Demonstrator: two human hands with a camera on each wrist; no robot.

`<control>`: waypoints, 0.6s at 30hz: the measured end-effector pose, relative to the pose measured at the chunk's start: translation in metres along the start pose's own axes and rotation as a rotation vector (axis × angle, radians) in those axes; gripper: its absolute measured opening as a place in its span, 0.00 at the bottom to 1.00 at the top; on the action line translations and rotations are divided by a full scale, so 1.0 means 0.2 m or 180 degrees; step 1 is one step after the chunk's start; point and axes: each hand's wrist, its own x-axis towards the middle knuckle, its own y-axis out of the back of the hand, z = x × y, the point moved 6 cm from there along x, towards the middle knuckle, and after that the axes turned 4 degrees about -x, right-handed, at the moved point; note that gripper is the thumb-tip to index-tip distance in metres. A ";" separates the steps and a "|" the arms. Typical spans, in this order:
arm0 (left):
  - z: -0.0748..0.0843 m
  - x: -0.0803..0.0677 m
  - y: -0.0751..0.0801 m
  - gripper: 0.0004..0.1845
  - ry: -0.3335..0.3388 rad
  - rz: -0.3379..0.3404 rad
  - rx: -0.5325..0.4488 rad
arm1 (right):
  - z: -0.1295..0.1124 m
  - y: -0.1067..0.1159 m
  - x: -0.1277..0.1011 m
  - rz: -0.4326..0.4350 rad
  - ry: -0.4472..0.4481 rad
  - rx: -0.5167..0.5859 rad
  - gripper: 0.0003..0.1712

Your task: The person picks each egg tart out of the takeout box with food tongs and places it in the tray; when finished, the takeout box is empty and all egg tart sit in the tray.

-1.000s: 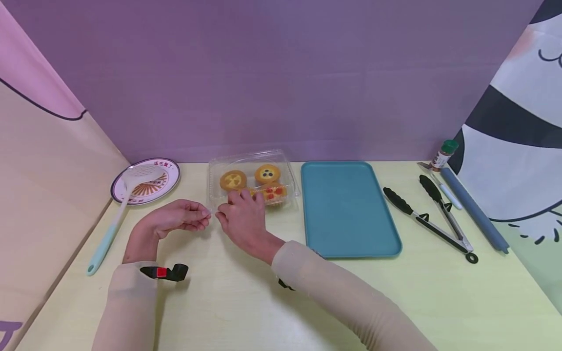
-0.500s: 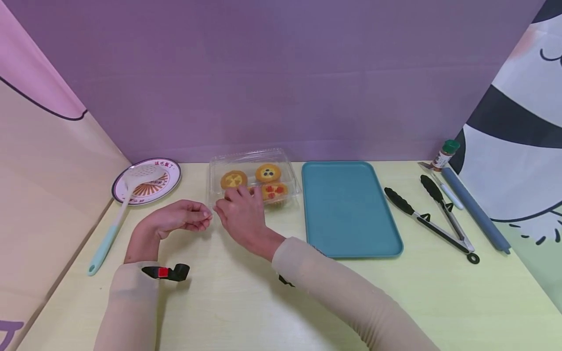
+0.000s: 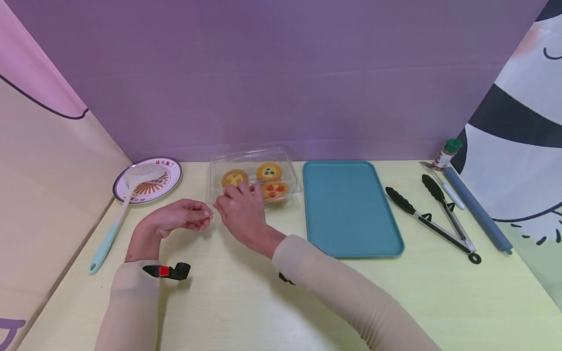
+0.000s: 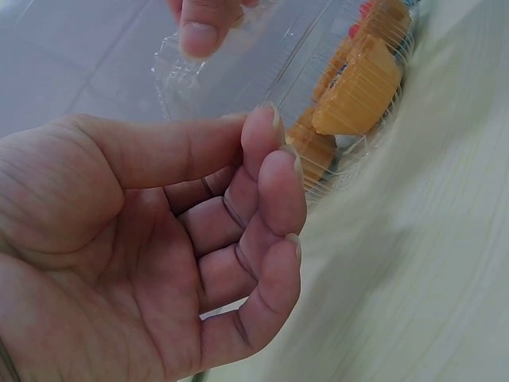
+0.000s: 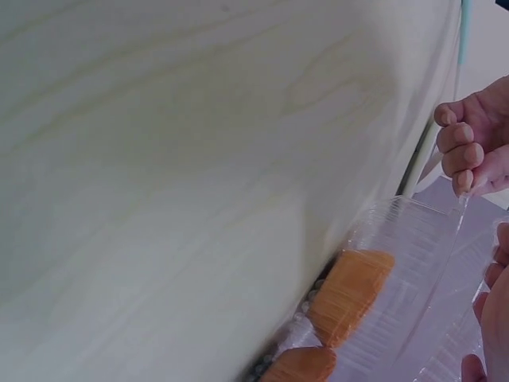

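Your right hand (image 3: 240, 208) rests on the near left corner of the clear clamshell box (image 3: 254, 176), fingers curled over its lid; from the left wrist view one fingertip presses the flimsy corner tab, though whether it actually pinches the plastic I cannot tell. Your left hand (image 3: 177, 217) sits just beside that same corner, fingers loosely curled with the thumb laid against the index finger, and it appears to hold nothing; the box edge lies just past its fingertips.

The box stands on the worktop (image 3: 246, 292) near the purple back wall, lid down, with small yellow tarts (image 3: 269, 172) inside, some topped red, one with dark dots.

Just to the right of the box lies a teal tray (image 3: 351, 209). Further right are black-tipped tongs (image 3: 432, 219), a grey-blue roll (image 3: 476, 209) and a small green-capped bottle (image 3: 444, 154). To the left of the box a patterned plate (image 3: 164, 171) carries the head of a pale slotted spatula (image 3: 115, 219), whose handle runs toward you.
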 end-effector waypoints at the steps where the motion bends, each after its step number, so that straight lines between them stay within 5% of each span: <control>1: 0.00 0.00 0.00 0.13 0.0006 0.0013 0.0004 | 0.00 0.00 0.00 0.0002 0.0010 0.0009 0.09; 18: -0.01 0.00 0.00 0.15 0.0142 0.0117 0.0007 | 0.05 0.09 0.14 0.0310 0.0025 0.0165 0.09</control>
